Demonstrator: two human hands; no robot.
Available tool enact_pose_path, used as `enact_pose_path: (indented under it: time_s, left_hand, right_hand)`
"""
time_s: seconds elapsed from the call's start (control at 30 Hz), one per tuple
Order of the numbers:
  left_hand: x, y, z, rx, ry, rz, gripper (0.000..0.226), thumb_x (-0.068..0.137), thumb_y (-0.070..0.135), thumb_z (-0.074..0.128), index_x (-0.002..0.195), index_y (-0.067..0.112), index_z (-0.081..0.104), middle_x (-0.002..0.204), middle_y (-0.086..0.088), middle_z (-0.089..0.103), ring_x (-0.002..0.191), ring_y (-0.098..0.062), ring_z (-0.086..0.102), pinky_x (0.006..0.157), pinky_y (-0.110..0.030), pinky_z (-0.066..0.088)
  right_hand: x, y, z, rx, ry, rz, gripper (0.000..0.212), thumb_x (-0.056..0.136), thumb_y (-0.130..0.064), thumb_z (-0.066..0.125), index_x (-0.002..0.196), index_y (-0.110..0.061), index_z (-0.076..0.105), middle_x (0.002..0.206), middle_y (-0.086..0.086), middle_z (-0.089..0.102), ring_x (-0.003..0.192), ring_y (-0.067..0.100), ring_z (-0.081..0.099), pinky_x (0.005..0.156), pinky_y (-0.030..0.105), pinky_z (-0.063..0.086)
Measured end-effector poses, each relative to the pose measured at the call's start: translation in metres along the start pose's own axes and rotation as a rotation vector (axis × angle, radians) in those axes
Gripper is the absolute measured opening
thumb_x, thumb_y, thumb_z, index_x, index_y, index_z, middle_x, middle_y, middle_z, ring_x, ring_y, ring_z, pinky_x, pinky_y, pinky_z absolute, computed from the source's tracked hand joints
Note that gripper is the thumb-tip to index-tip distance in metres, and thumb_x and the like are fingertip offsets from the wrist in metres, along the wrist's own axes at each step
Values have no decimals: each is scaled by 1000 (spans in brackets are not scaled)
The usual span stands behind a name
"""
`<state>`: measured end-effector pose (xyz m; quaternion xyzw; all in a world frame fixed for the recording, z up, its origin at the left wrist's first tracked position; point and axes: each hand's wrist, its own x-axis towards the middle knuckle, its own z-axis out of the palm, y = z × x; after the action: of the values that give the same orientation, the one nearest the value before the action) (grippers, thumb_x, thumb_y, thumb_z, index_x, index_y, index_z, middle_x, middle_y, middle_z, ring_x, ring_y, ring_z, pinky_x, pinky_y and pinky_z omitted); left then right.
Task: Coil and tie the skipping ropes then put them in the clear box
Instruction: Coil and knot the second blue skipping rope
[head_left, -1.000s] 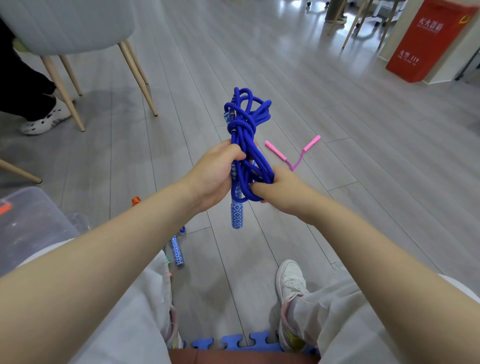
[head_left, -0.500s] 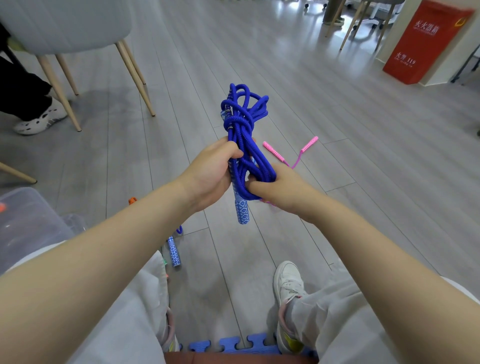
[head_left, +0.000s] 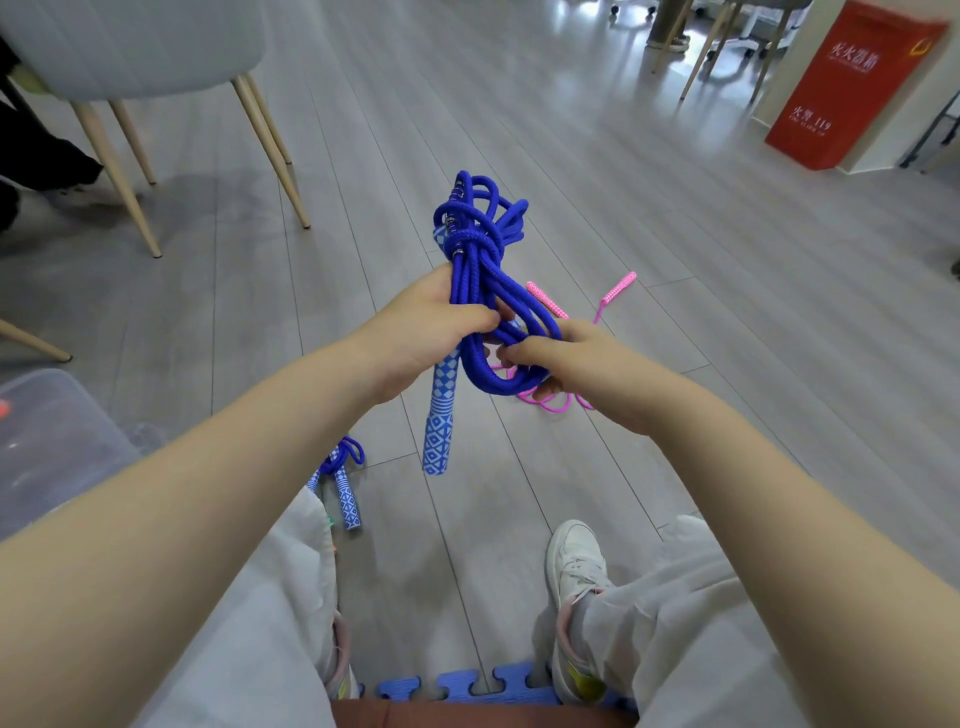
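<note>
Both hands grip the coiled blue skipping rope (head_left: 480, 291) above the floor: the left hand (head_left: 423, 332) curls round its middle, the right hand (head_left: 582, 364) pinches the lower loops. One patterned handle (head_left: 440, 415) hangs below the left hand. Beyond the right hand lies a pink skipping rope (head_left: 556, 312); the clear box (head_left: 57, 441) sits far left.

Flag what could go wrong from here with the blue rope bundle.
The blue skipping rope is bunched unevenly; its loops could slip apart where the right hand grips only the lower loops. The handle dangling below the left hand might swing and loosen the wrap near the top.
</note>
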<state>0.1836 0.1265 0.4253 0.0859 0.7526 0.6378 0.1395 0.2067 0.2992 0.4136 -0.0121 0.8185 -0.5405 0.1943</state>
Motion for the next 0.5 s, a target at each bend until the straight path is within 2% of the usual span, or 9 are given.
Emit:
enact_pose_path:
  time_s: [0.07, 0.2, 0.3, 0.4, 0.5]
  left_hand:
    - [0, 2, -1, 24, 1, -8, 28, 84, -7, 52, 104, 11, 60, 94, -4, 71, 89, -20, 69, 86, -35, 56]
    - [-2, 3, 0, 49, -31, 0, 34, 78, -11, 57, 100, 15, 59, 90, 1, 71, 73, -5, 66, 65, -17, 52]
    - [-4, 4, -1, 70, -59, 6, 34, 79, -10, 59, 97, 19, 59, 82, 11, 70, 66, 1, 63, 59, -13, 48]
    - [-5, 5, -1, 73, -90, 6, 34, 82, -11, 57, 100, 18, 58, 82, 12, 71, 68, -4, 65, 65, -19, 53]
    - [-4, 7, -5, 104, -109, -5, 23, 90, -2, 56, 101, 18, 57, 90, 2, 70, 81, -15, 66, 82, -34, 56]
  right_hand:
    - [1, -1, 0, 6, 26, 14, 19, 78, -33, 62, 84, -17, 71, 92, 13, 68, 82, 18, 58, 85, 43, 52]
    - [4, 2, 0, 4, 29, 37, 27, 77, -31, 64, 95, -11, 68, 86, 6, 59, 80, 18, 57, 83, 41, 53]
    - [2, 1, -1, 37, 23, 24, 10, 87, -20, 63, 92, -12, 67, 86, 8, 57, 79, 17, 55, 76, 33, 52]
    - [1, 0, 0, 59, 37, 37, 20, 89, -17, 56, 99, -3, 65, 87, 9, 55, 80, 18, 52, 71, 29, 51]
    - [1, -3, 0, 94, 38, 58, 16, 90, -18, 53, 91, -6, 64, 87, 10, 56, 79, 18, 52, 70, 29, 52]
